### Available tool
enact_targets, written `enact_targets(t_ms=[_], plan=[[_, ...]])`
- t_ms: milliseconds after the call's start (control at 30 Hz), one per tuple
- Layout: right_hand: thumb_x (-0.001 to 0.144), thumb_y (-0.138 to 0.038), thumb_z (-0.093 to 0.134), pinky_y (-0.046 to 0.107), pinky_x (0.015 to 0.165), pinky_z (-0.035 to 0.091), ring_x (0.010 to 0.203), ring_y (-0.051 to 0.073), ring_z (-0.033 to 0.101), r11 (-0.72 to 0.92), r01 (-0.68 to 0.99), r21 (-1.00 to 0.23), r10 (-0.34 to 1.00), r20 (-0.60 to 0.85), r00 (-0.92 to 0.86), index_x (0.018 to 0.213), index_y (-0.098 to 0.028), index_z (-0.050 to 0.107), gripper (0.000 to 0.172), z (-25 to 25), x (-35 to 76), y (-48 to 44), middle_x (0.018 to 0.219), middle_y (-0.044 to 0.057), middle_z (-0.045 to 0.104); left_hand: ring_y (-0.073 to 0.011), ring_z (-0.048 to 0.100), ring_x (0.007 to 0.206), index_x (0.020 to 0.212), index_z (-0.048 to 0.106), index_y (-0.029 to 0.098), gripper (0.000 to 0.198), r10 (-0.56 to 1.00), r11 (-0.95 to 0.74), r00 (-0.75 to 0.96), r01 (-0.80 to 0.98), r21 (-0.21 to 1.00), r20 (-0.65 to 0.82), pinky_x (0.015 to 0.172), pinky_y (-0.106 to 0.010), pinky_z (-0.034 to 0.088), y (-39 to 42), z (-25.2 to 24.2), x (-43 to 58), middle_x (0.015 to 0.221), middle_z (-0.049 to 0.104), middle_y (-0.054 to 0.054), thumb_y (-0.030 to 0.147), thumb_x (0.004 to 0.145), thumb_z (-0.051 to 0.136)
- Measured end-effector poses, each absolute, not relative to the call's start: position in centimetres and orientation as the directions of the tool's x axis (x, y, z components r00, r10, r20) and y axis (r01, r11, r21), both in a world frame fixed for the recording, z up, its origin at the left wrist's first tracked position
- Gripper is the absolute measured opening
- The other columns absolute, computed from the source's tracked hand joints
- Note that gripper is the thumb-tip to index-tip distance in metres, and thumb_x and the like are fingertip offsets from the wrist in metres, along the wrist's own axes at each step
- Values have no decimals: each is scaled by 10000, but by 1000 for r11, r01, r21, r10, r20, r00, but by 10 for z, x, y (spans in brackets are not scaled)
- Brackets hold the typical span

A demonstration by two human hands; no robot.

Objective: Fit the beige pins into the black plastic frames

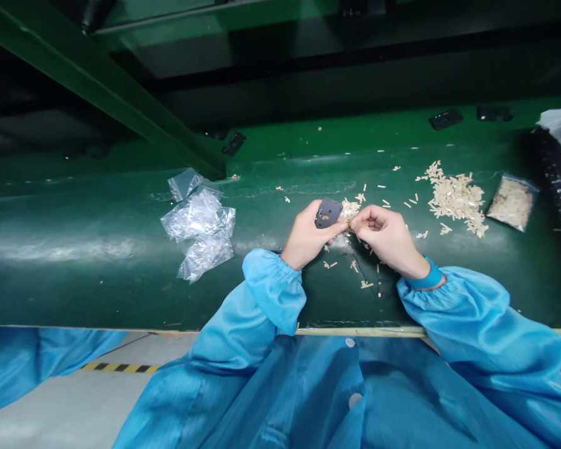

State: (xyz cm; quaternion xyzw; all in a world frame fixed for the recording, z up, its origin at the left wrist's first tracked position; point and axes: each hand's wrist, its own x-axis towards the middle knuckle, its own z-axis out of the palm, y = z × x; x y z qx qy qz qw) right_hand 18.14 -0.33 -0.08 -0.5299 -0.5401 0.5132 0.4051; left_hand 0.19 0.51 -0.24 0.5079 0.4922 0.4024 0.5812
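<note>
My left hand (306,237) grips a small dark flat plate (328,213) with holes, held above the green belt (98,249). My right hand (388,240) is closed in a pinch right beside the plate's right edge, on a tiny pale piece that I can barely make out. A small cluster of pale cream pieces (350,209) lies just behind the fingers. More loose pale pieces (355,268) are scattered on the belt under and between both hands. Both arms wear blue sleeves.
A big heap of pale pieces (455,196) lies to the right, next to a filled clear bag (512,202). Empty crumpled clear bags (199,224) lie left. Dark plates (445,119) sit on the far green ledge. A green beam (98,81) slants overhead.
</note>
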Motion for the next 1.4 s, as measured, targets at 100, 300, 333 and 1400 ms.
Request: enact_targets(t_ms=[100,300,333,1400], plan=[[825,-229,673,267,561,441,593,125,545,68,324,-944,997,51,-62,786,-178,644,70,-1,181,-8,701,7,646,-82,543,605,987,621,150,302,985,102,132,100,990,-115,574,-211,469,5,-5,2,820,667,-9,265,761,784],[910,-148,630,301,696,506,779,170,630,525,560,-641,841,491,-227,983,-188,669,92,-8,179,-13,909,70,699,-121,590,734,990,628,155,268,994,52,86,199,979,-70,704,-246,501,7,-2,1,848,660,-9,256,769,741],[920,-144,619,303,721,518,819,180,649,539,558,-631,834,492,-248,1008,-187,667,109,-9,178,-14,933,79,709,-128,602,762,996,630,156,267,994,39,90,232,972,-61,732,-252,505,6,1,1,866,667,-10,259,772,732],[901,-400,690,221,542,384,573,92,498,-156,62,-986,907,-168,-385,891,-163,657,239,15,197,1,683,-31,597,-187,740,803,1184,656,210,620,890,-447,180,520,728,418,806,-314,596,0,-18,-23,940,749,-65,622,738,782]])
